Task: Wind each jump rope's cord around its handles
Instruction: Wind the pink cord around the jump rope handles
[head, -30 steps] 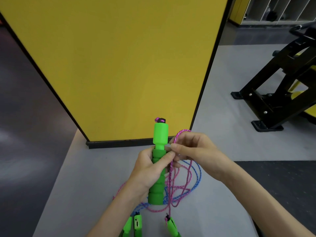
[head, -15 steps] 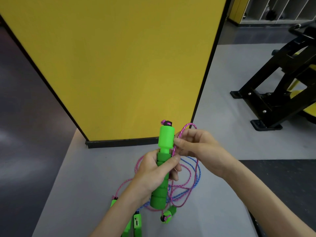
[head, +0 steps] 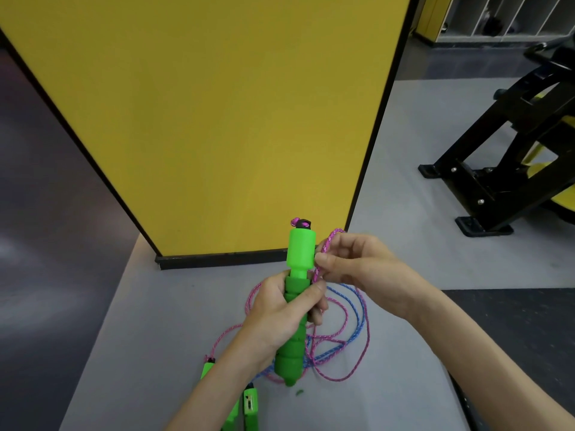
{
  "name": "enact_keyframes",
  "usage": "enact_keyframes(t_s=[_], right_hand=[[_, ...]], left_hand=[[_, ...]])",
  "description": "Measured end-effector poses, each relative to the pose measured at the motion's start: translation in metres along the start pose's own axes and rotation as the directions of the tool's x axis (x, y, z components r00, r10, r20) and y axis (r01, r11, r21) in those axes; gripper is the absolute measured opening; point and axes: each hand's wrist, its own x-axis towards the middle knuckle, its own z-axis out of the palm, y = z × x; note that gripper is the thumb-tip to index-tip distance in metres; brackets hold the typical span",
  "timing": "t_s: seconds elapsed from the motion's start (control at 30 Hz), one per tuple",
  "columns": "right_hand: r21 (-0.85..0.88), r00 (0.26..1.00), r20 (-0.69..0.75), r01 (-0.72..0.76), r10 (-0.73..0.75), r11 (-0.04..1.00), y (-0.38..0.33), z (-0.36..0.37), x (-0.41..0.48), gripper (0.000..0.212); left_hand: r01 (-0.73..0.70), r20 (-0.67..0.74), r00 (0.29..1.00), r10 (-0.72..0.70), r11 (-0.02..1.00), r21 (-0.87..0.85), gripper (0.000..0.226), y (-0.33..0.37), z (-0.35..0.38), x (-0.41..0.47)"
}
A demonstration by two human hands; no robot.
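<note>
My left hand grips a bright green jump rope handle upright, its black cap and pink knot at the top. My right hand pinches the pink cord just right of the handle's thick upper part, a small loop standing above my fingers. Below, the pink cord lies in loose loops on the grey floor together with a blue cord. Other green handles lie near the bottom edge, partly behind my left forearm.
A yellow panel with a black base stands right behind the handle. A black exercise machine frame sits at the right. A dark mat covers the floor under my right forearm.
The handle in my left hand has risen and shifted slightly right. My right hand lifted the pink loop alongside its upper part. Handles on the floor shifted as the cord pulled.
</note>
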Motion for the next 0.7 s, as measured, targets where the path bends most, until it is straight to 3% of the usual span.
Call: enact_keyframes(t_s=[0.1,0.23,0.37,0.47,0.63,0.7], right_hand=[[0.097,0.992,-0.104,0.080,-0.070,0.992,-0.006,-0.004,0.001,0.017],[0.341,0.970,-0.232,0.153,-0.075,0.928,-0.010,-0.012,0.004,0.018],[0.156,0.999,-0.034,0.038,-0.033,0.987,-0.003,-0.001,-0.001,0.016],[0.052,0.998,-0.042,0.051,-0.049,0.997,-0.004,0.000,-0.002,0.010],[0.324,0.969,-0.222,0.175,-0.105,0.930,-0.012,-0.014,0.001,0.012],[0.354,0.973,-0.212,0.159,-0.086,0.922,-0.012,-0.012,0.001,0.012]], left_hand=[[0.008,0.032,0.999,-0.009,1.000,0.013,0.013,-0.001,0.000,0.000],[0.011,0.073,0.997,-0.016,0.998,0.063,0.016,-0.005,0.000,-0.002],[-0.001,0.020,1.000,0.000,0.999,0.044,0.015,-0.003,0.001,0.000],[0.006,0.025,1.000,-0.006,1.000,0.011,0.010,-0.002,-0.001,0.001],[-0.005,0.091,0.996,0.000,0.998,0.059,0.013,-0.004,0.000,-0.002],[-0.003,0.080,0.997,-0.002,0.998,0.070,0.013,-0.005,0.001,-0.002]])
